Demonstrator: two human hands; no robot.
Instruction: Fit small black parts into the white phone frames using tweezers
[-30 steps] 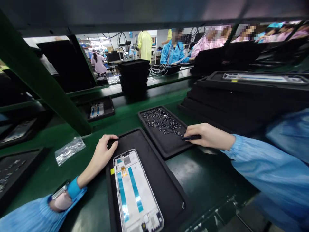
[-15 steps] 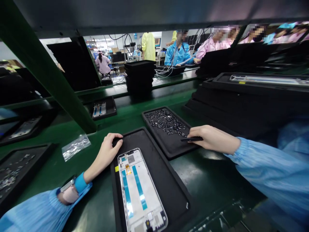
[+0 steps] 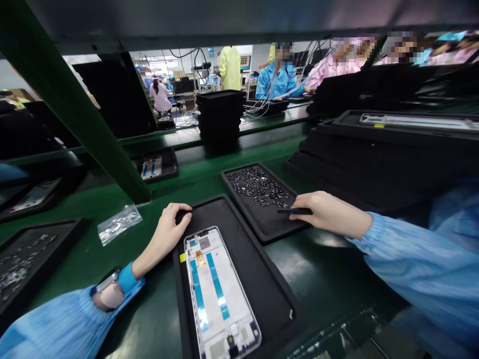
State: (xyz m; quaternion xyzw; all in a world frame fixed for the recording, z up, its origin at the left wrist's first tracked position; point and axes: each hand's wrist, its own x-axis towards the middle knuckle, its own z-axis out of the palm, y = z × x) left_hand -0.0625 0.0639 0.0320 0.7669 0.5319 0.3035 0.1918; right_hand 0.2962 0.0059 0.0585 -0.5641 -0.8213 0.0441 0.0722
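A silver phone frame (image 3: 217,289) with blue strips and a yellow tab lies in a black tray (image 3: 258,279) before me. My left hand (image 3: 170,227) is at this tray's far left corner, thumb and fingers curled about the rim. My right hand (image 3: 324,212) pinches a slim black tweezers-like tool (image 3: 294,211), whose end points left. It hovers over the near right part of a smaller black tray (image 3: 258,219). Many tiny dark parts (image 3: 258,184) lie scattered in that tray's far half. Whether the tool grips a part cannot be made out.
At left are a clear plastic bag (image 3: 119,224), a tray of small parts (image 3: 56,244) and a slanting green post (image 3: 82,124). Stacked black trays (image 3: 220,117) stand behind; another dark stack (image 3: 389,164) is at right. A shelf (image 3: 239,25) hangs overhead. Co-workers sit beyond.
The view has shifted slightly. My right hand and the black tool have moved a little left over the parts tray. My left hand stays at the tray corner.
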